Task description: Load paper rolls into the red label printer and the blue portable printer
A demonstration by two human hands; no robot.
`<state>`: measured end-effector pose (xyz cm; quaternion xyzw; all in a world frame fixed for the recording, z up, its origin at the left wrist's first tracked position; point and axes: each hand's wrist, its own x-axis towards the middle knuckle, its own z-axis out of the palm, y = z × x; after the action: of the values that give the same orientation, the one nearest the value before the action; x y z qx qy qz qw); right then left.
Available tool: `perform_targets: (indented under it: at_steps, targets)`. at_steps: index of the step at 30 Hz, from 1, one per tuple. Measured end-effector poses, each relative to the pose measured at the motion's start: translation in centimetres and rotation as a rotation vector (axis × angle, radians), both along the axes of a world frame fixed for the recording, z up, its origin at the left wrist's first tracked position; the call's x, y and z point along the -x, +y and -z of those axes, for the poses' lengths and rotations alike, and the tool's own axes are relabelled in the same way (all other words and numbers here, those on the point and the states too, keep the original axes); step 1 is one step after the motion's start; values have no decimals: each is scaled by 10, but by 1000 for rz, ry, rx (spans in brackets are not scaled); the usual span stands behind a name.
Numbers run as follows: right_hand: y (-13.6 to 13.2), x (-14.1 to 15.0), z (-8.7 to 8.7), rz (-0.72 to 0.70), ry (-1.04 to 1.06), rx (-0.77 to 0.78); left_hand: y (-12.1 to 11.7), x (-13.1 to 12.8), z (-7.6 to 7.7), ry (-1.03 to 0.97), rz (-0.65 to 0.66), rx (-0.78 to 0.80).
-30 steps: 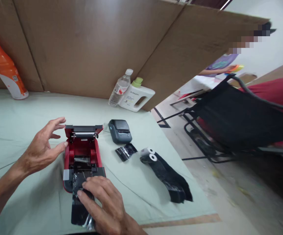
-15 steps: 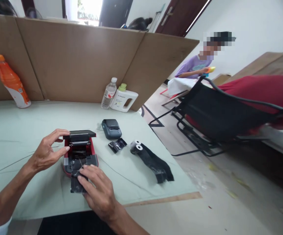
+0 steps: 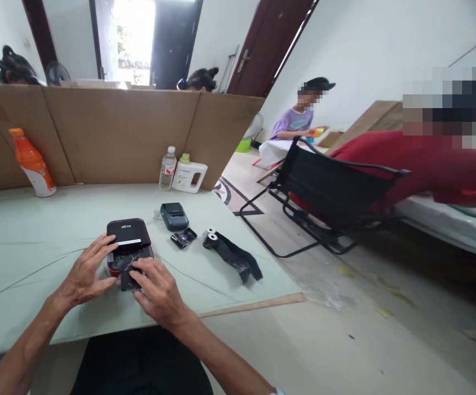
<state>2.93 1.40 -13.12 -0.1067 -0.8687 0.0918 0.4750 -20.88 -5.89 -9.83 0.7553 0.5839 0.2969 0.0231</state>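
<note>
A small red-and-black portable printer point(image 3: 127, 233) sits on the table before me with its lid down. A glossy black paper strip point(image 3: 129, 281) comes out of its front slot. My left hand point(image 3: 87, 271) rests against the printer's left side, fingers spread on the lid edge and thumb stretched toward the strip. My right hand point(image 3: 157, 288) has its fingers on the strip, holding it at its right edge. Further right lie a dark blue-grey printer point(image 3: 174, 216), a small black glossy piece point(image 3: 184, 238) and two rolls point(image 3: 211, 236) with long black tails.
An orange bottle point(image 3: 34, 164), a clear water bottle point(image 3: 167, 170) and a white jug point(image 3: 189, 175) stand by the cardboard screen point(image 3: 118, 137). The table's right edge borders the floor. A black folding chair point(image 3: 336, 181) holds a person in red; another person in purple sits beyond.
The printer's lid has come down from raised to closed over the compartment. My left hand has shifted from the raised lid to the printer's side. The right hand stays on the strip. The view has tilted.
</note>
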Motion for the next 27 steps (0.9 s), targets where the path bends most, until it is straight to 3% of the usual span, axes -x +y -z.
perform_targets:
  at_steps: [7,11,17,27]
  targets:
    - [35,-4,8,205,-229,183,0,-11,23,-57,-89,-151]
    - [49,0,13,167,-329,287,0,-13,30,-59,-148,-161]
    - [51,5,18,152,-265,309,0,-14,31,-92,-177,-147]
    - [45,10,37,38,-146,506,-3,-14,38,-162,-273,37]
